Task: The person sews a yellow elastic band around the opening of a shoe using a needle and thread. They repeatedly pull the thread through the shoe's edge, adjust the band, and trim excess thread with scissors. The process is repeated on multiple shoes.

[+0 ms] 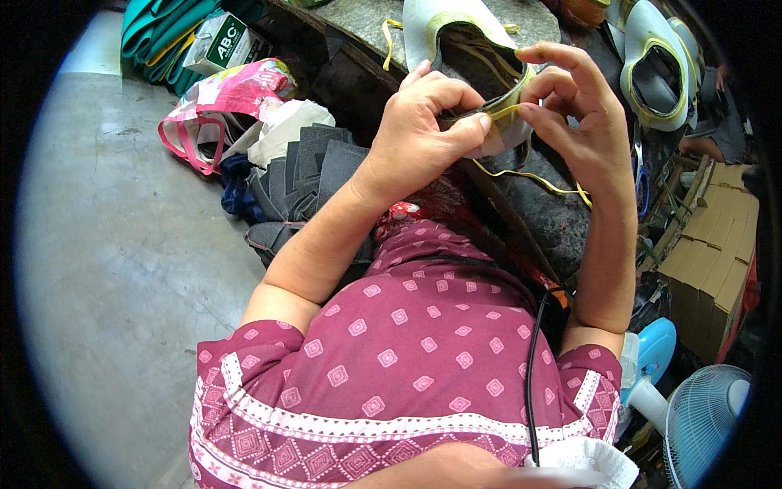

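Head view: the left hand [428, 114] pinches the near rim of a white shoe upper [428, 28] between thumb and index finger, thumb outermost. The right hand [574, 110] pinches a yellow strip [542, 181] at the same rim with the thumb and a bent finger; its index finger extends to the upper's right side. The upper is located between the hands, above the far part of the dark surface [554, 228], opening turned toward the wearer. Contact between upper and surface cannot be determined. A length of strip hangs below the rim toward the right forearm.

Right of that forearm, near the surface's right edge: blue-handled scissors [643, 191]. Farther up that edge: more uppers [652, 81], white with yellow trim. Left of the surface's left edge, beside the left forearm: dark grey pieces [305, 175], piled. Beyond the pile: a pink bag [216, 106], then a white-and-green box [224, 41] against folded green cloth [159, 37]. Lower right: flat tan cartons [709, 244] and a fan [709, 424].
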Tool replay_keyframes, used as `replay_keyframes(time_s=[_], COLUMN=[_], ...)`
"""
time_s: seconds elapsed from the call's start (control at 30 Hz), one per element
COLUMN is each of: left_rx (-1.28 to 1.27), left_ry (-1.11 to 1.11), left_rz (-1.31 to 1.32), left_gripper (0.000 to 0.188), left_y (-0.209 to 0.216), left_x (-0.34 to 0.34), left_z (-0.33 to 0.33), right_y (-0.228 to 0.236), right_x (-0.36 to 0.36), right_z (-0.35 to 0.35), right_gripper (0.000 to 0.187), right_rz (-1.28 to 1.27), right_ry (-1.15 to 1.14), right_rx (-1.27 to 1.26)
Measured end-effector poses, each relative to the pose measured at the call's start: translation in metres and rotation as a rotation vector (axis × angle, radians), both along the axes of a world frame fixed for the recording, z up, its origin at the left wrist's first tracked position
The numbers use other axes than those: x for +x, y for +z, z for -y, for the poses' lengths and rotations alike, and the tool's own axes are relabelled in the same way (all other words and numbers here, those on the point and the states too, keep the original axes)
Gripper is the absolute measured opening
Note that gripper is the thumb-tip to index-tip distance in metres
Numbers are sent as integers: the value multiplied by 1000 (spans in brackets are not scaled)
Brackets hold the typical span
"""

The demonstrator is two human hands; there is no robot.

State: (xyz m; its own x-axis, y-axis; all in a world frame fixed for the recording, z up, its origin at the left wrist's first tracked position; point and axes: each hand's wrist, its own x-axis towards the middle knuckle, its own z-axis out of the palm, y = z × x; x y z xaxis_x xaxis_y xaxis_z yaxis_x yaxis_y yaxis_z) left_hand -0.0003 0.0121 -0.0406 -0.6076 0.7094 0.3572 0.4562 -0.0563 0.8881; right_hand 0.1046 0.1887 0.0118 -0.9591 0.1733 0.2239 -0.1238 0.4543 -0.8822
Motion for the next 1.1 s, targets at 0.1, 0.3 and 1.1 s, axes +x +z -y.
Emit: replay_keyframes(time_s=[0.1,0.3,1.1], left_rx=[8,-50,-80], left_ry=[-5,-55,-105], left_rz=[-51,-116,38], left_gripper=[20,21,32], left_y=[0,0,1], left_x=[0,0,10], left_z=[-1,3,23], right_y=[-2,5,11], right_x=[-1,2,-13], right_z=[1,0,-5], right_gripper=[51,48,45], right_rz=[38,62,-44], right_ry=[9,28,42], right_rx=[27,80,247])
